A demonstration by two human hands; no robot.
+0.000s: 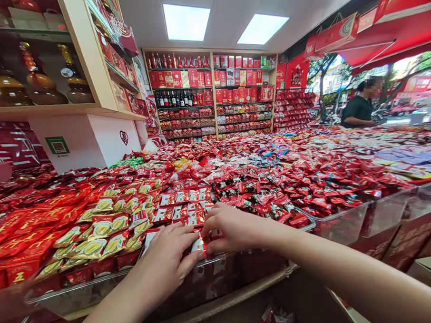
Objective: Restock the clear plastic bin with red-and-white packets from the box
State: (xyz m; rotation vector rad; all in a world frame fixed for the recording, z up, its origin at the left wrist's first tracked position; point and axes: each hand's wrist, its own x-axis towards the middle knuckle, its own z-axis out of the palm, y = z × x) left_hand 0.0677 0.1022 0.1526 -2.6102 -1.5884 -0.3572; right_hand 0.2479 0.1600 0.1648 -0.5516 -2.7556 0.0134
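Both my hands are at the front of a clear bin of small red-and-white wrapped packets (195, 210) laid in rows. My left hand (170, 255) lies over the front left of these rows, its fingers stretched out and its thumb beside a red-and-white packet (199, 244). From the right reaches my right hand (232, 226), with fingers curled down and closed at that same packet. My fingers hide part of it. Gold-and-red packets (101, 225) lie left of my left hand. Dark red twist-wrapped sweets (253, 196) are heaped beyond my right hand.
An open cardboard box (230, 302) stands below the bin, with a red wrapped item (278, 320) inside. Clear bin walls (341, 224) line the right. A glass-shelved cabinet (107, 88) overhangs the left. Stocked shelves (213, 92) stand behind. A person (357, 108) is at the far right.
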